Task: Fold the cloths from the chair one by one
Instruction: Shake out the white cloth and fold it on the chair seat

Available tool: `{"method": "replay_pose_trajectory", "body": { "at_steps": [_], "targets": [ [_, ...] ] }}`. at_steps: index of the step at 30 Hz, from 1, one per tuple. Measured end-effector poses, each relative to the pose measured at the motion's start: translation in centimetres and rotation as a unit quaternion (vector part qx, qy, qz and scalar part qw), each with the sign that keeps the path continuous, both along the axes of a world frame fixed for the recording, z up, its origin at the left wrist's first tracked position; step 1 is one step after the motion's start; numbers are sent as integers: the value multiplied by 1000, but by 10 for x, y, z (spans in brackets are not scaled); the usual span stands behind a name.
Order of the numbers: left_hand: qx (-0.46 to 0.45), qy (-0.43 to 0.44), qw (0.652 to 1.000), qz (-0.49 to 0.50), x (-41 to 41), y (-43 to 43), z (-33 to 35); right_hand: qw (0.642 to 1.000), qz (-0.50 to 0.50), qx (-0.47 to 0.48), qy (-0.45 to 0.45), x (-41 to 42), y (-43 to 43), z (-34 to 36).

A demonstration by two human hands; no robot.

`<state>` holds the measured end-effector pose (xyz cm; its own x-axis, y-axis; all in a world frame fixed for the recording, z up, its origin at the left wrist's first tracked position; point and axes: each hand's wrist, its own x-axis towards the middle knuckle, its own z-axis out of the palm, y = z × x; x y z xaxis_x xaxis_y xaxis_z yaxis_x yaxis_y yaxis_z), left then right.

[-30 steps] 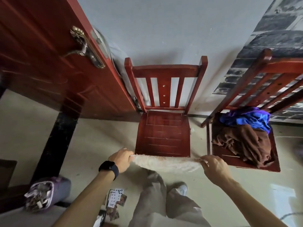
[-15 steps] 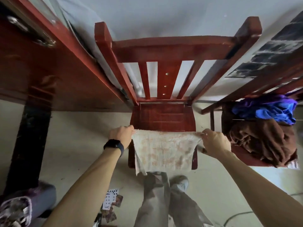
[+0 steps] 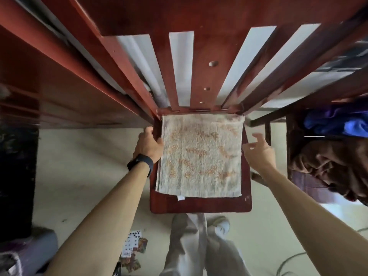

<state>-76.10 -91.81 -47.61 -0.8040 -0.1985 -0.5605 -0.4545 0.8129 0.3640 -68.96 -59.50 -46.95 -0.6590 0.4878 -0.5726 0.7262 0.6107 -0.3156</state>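
1. Right hand (image 3: 258, 151) hovers just beside the right edge of the towel (image 3: 201, 154), fingers spread, holding nothing and clear of the fabric.
2. Left hand (image 3: 149, 145), a dark watch (image 3: 141, 162) on its wrist, sits against the towel's left edge near the far corner. The thumb touches the hem, but I cannot tell whether the fingers pinch it.
3. The towel lies spread flat on the seat of the red wooden chair (image 3: 199, 206), its far edge against the backrest, probably squared there so the firm seat supports the folding.
4. On the second chair (image 3: 300, 183) to the right, a blue cloth (image 3: 338, 124) is heaped on a brown cloth (image 3: 334, 166), apparently the pile waiting its turn.
5. A small white tag (image 3: 181, 197) pokes out from the towel's near edge, and nothing on it is readable. Playing cards (image 3: 133, 243) on the floor show pips but no legible words.
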Motion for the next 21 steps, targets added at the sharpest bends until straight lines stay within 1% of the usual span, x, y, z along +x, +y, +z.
{"method": "replay_pose_trajectory", "body": {
  "at_steps": [4, 6, 7, 9, 12, 17, 21],
  "targets": [
    [-44, -95, 994, 7, 74, -6, -11, 991, 18, -19, -129, 78, -11, -29],
    [-59, -137, 989, 19, 107, -7, -18, 985, 21, -41, -168, 111, -15, -48],
    [-64, -152, 986, 25, 120, -7, -22, 984, 17, -43, -173, 124, -18, -55],
    [-64, -158, 985, 39, 140, -7, -27, 986, -8, -41, -159, 141, -23, -65],
    [-69, -127, 988, 48, 153, -9, -33, 992, -29, -26, -122, 149, -27, -75],
    [-105, -103, 989, 10, 157, -13, -38, 994, -56, -9, -96, 151, -26, -72],
    [-119, -96, 988, -9, 157, -16, -30, 994, -75, -16, -72, 156, -23, -58]
  ]
}}
